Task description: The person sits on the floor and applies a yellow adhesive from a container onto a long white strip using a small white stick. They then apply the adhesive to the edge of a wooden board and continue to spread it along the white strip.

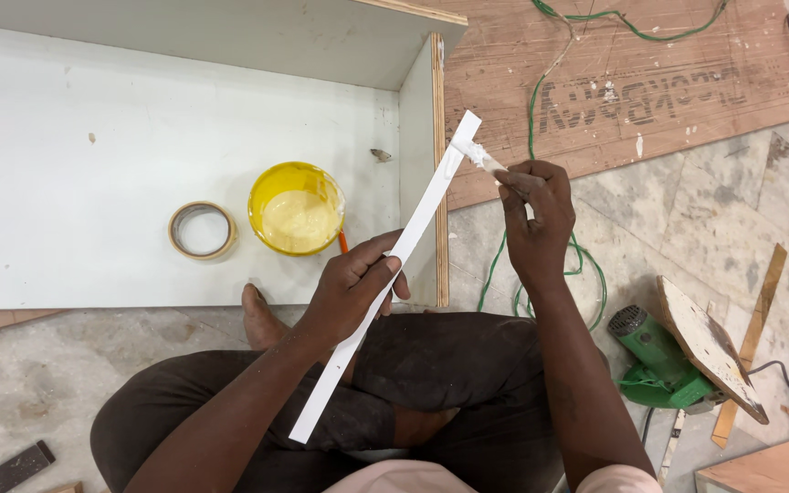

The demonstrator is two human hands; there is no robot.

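The person is sitting cross-legged on a stone floor, and both hands are working in front of the knees. The left hand is closing around a long white strip, probably an edge band, with the thumb lying on top and the fingers curled under it. The strip is running diagonally, from the lap up toward the side wall of a white cabinet panel that is lying open on the floor. The right hand is pinching a small brush between the thumb and the fingers. The brush tip is touching the upper end of the strip, where a wet white smear is showing.

On the white panel, a yellow bowl with pale cream glue is standing just beside a roll of masking tape. An orange handle is sticking out from under the bowl; I cannot tell what tool it belongs to. A bare foot is resting at the panel's edge. A green cable is trailing over a plywood sheet behind the right hand. To the right, well apart, a green power tool is lying near a paint-stained board.
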